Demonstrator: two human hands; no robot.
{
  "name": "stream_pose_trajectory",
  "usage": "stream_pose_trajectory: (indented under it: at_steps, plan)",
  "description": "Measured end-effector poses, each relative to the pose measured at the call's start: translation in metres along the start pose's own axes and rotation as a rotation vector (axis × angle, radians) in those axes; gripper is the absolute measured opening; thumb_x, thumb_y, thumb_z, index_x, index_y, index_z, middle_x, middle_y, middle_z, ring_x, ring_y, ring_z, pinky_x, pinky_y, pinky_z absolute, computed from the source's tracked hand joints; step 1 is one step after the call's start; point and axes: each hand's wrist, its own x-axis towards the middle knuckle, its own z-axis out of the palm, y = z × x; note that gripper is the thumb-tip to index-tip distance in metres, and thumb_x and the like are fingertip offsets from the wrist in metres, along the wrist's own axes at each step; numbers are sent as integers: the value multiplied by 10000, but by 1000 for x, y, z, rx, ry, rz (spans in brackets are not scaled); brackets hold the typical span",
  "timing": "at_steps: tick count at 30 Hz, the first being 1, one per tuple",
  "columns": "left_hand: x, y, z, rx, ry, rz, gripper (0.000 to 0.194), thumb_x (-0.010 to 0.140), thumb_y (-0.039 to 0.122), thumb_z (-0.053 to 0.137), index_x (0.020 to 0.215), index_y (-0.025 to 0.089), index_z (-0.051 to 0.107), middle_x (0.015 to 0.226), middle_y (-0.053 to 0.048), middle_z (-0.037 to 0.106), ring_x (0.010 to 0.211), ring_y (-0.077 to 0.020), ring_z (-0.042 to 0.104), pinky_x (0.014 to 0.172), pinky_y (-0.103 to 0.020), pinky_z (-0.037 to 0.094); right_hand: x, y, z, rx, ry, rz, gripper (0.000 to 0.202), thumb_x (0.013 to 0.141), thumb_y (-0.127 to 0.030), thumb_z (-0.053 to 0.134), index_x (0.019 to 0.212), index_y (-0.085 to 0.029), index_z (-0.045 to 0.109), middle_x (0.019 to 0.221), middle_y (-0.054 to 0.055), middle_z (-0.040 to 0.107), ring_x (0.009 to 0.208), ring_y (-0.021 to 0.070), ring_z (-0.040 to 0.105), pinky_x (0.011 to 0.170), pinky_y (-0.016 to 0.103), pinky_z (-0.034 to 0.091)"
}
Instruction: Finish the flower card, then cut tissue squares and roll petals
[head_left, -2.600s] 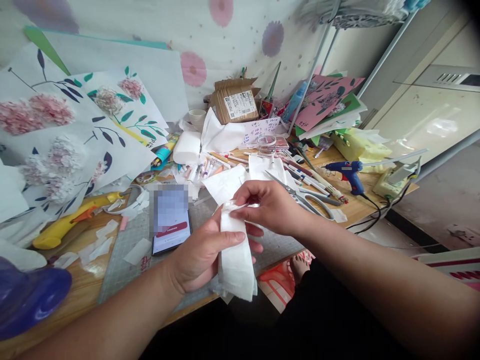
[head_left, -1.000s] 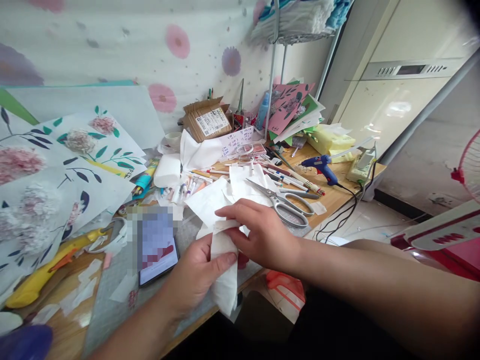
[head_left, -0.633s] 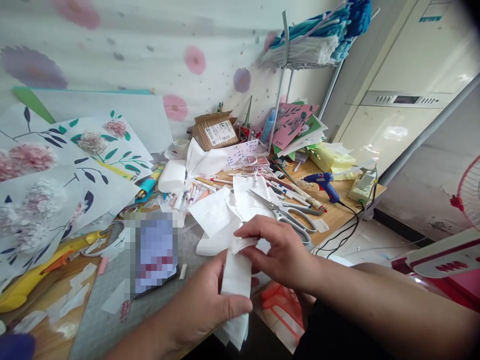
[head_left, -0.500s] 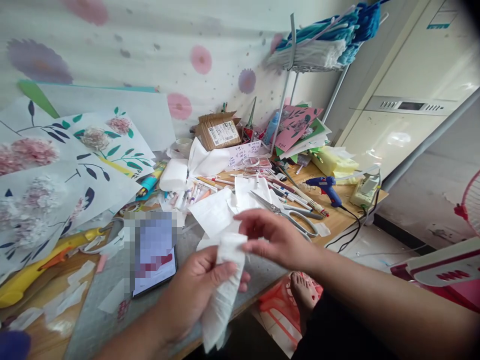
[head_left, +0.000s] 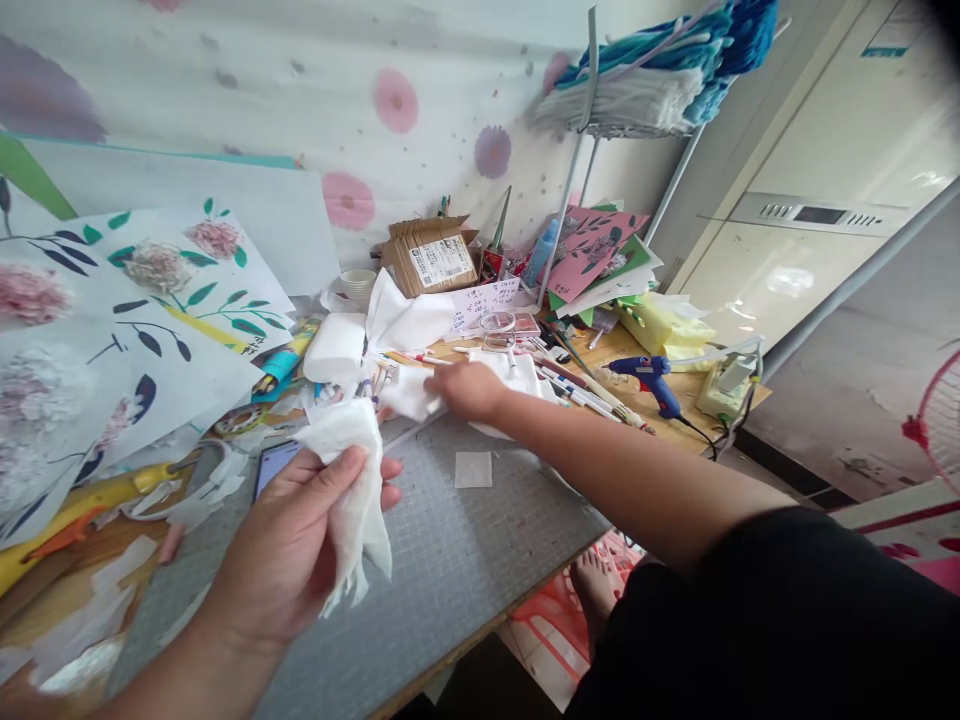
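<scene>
My left hand is closed around a folded strip of white tissue paper, thumb in front, above the grey cutting mat. The strip's lower end hangs loose and ragged. Farther back, my right hand has its fingers curled at the edge of a white sheet of paper and appears to grip it; the fingertips are partly hidden. More white paper lies just beyond it. A small white square rests flat on the mat. Behind my left hand, a phone is mostly covered.
A blue glue gun with its cord and a power strip stand at the right. Pens and brushes lie at the back, before a cardboard box. Flower pictures and a yellow tool are at the left.
My right hand has left the tissue and reached away to the sheets, which have shifted back. My left hand has moved left with the tissue. The small square and more mat now show.
</scene>
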Motion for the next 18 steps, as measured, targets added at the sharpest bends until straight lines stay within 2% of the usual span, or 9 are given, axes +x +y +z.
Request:
stream_pose_trajectory:
  at_steps: [2,4,7,10,12,14,15,16,18]
  plan:
    - [1,-4,0,-8,-49,-55,323,737,165,772,1036,202,658,786,-30,753,609,-146,697,593,-210,592,16,27,-3,-30,51,166,285,979,-188,408,1193,-103,576,1179,188,604,1010,292,632,792,435,518]
    - [2,-7,0,3,-103,-129,321,743,164,762,1046,181,658,846,-66,761,640,-158,706,607,-211,589,27,51,-2,-39,65,285,306,974,-256,484,1234,-108,548,1229,163,579,1048,271,615,845,456,523]
    - [5,-11,-1,45,-129,-178,213,795,190,720,999,157,669,805,-80,753,619,-158,691,593,-212,578,36,71,2,8,5,329,344,932,-330,585,1226,-152,565,1226,100,595,1044,229,617,878,444,529]
    - [4,-13,0,66,-105,-186,117,817,203,702,922,154,687,728,-63,738,599,-156,676,582,-206,567,33,74,-4,96,-30,260,555,866,-397,659,1328,-132,506,1267,147,593,1108,264,598,917,422,507]
    - [2,-12,2,69,-107,-174,86,824,229,702,858,150,692,684,-46,725,562,-142,656,550,-182,544,20,72,-16,135,17,225,790,818,-465,686,1450,-121,363,1396,195,495,1242,308,506,991,424,454]
    - [0,-11,4,77,-114,-157,95,836,246,693,834,151,685,650,-28,712,525,-124,632,504,-154,508,-2,65,-28,153,111,186,860,817,-479,673,1494,-128,276,1493,201,370,1347,327,379,1069,454,369]
    - [0,-10,4,89,-105,-150,92,841,246,687,839,154,678,633,-18,704,506,-115,619,482,-141,488,-17,59,-32,157,169,149,812,817,-456,676,1474,-140,319,1493,180,369,1364,308,349,1100,449,327]
    - [0,-10,4,108,-88,-148,92,842,247,684,848,156,671,613,-8,694,490,-110,607,463,-133,470,-32,52,-33,192,224,21,680,809,-413,690,1380,-122,461,1398,173,479,1303,291,419,1091,437,336]
    - [1,-12,2,152,-59,-142,123,835,270,690,872,156,659,589,4,674,472,-109,590,439,-130,448,-62,34,-30,282,130,-242,442,814,-337,679,1192,-119,609,1182,134,626,1110,245,559,1003,400,423]
